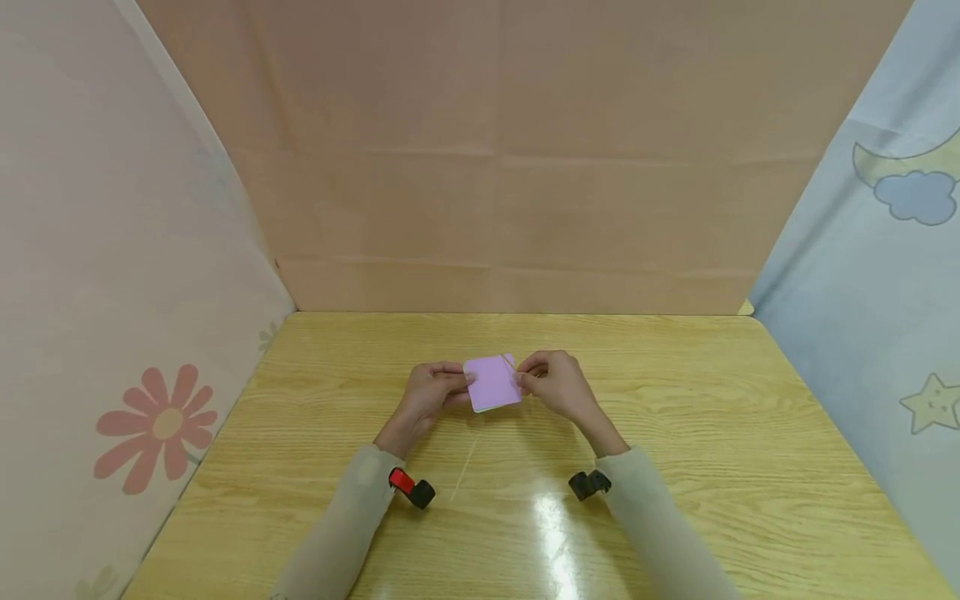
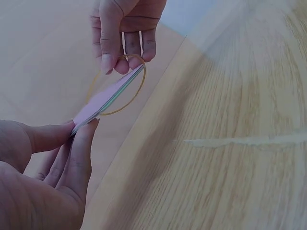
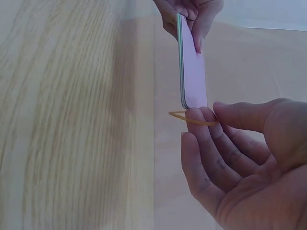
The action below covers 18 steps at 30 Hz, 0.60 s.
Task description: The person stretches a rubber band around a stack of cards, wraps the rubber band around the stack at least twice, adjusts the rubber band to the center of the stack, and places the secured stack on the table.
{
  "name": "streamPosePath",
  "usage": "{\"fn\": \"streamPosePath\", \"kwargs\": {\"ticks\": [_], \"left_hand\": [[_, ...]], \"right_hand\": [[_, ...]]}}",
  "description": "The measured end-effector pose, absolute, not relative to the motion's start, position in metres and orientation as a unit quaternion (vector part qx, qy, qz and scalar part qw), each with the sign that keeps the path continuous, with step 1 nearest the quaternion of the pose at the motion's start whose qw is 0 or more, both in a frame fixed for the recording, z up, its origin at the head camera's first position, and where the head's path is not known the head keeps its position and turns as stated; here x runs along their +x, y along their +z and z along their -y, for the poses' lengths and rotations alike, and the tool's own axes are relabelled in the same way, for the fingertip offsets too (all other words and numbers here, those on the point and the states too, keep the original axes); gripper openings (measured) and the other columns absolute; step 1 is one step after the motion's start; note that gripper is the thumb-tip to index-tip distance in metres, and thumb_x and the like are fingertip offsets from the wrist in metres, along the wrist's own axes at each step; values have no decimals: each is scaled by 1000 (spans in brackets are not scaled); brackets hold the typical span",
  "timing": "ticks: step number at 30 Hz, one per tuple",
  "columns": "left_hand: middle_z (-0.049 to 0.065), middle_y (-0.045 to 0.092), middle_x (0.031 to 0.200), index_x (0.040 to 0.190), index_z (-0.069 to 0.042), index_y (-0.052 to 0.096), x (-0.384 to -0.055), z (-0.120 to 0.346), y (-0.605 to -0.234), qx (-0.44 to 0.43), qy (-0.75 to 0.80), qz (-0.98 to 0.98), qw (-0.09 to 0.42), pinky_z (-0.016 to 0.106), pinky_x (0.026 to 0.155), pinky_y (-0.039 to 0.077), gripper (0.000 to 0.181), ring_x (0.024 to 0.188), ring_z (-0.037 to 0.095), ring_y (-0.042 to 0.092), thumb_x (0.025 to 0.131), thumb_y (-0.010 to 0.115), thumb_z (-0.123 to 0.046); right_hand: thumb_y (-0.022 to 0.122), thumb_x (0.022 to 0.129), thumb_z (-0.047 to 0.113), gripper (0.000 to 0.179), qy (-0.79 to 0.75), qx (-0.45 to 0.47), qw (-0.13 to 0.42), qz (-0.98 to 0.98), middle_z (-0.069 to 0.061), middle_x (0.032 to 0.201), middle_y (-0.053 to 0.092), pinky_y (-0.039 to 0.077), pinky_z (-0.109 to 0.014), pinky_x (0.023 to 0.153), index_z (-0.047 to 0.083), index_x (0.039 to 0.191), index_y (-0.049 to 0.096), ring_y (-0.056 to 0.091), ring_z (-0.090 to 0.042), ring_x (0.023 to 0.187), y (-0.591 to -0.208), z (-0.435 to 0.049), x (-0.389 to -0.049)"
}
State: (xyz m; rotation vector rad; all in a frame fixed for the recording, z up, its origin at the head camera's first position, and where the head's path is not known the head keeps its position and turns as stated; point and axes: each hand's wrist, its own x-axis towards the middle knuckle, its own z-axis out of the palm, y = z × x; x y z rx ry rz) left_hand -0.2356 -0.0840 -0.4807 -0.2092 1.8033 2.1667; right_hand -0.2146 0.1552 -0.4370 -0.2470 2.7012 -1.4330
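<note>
My left hand (image 1: 431,393) pinches a thin stack of square paper cards (image 1: 492,383) by its left edge, thumb on the pink top sheet. Greenish and white layers show along the stack's side in the left wrist view. At the opposite edge, my right hand (image 1: 553,383) holds a yellowish rubber band (image 2: 142,91), its thumb and fingers close to the cards. In the left wrist view the stretched band loops around the far end of the stack. Seen from the right wrist, the band (image 3: 192,120) runs across the fingertips just by the stack's end.
Both hands are above a wood-grain table (image 1: 712,433). A pale scratch (image 2: 240,141) marks its surface. A brownish cloth (image 1: 487,208) hangs behind, with patterned curtains (image 1: 67,292) at the sides. Each sleeve carries a small black camera (image 1: 422,494).
</note>
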Motion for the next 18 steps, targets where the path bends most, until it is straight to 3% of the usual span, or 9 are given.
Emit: {"fn": "streamPosePath", "kwargs": {"ticks": [7,18], "left_hand": [[8,73,95,116,5,66,-238,84,-480,-74,752,-642,132,32,82,66,22,80,14,74,96,73,0],[7,73,87,112,7,65,-240,81,-476,-86,767,-627,103,22,67,63,20,74,13,72,95,73,2]], "right_hand": [[73,98,11,10,-465,-85,38,-881,-12,85,77,55,-26,61,1,99,77,75,-37,82,-438,-154,-213],[71,99,9,12,-487,-82,53,-868,-22,90,77,58,-24,63,-2,99,76,75,-40,83,-439,-147,-210]]}}
